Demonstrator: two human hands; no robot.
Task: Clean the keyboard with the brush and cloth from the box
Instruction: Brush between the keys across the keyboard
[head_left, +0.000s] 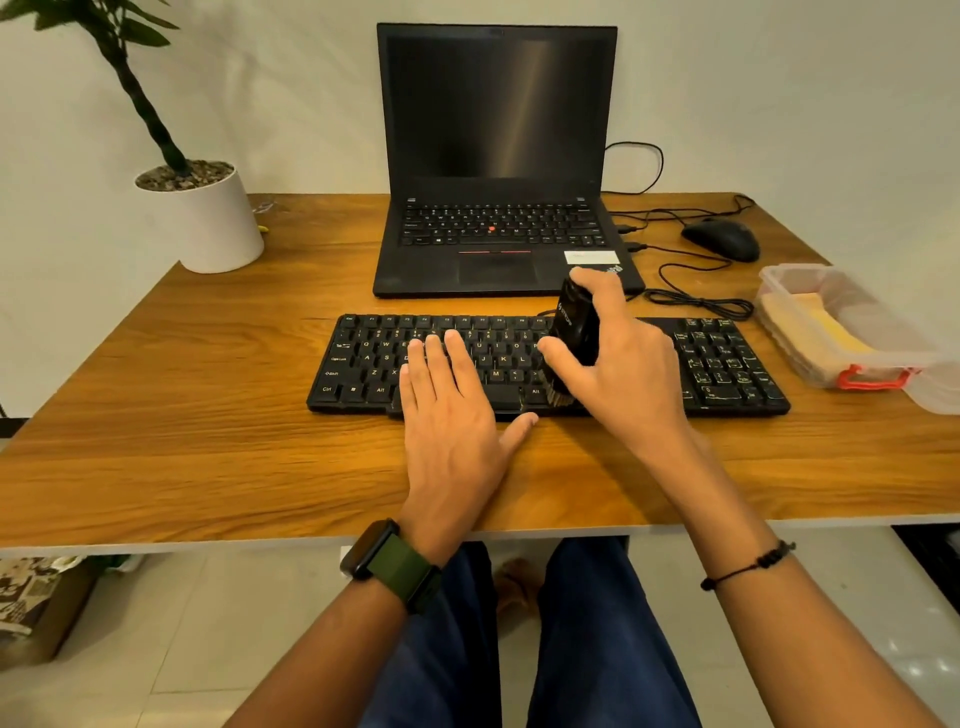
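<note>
— While my right hand (618, 364) pinches the one brush (574, 325), bristles down on the keyboard (727, 364), where next?
— Its long axis runs left-right under both grips; my left hand (452, 410) presses flat, fingers spread, just left.
— And the cloth?
— One, in the box (841, 325), right of my right grip.

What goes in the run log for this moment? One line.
step: brushing | right hand: grips brush | left hand: flat on keyboard | cloth: in box
</note>
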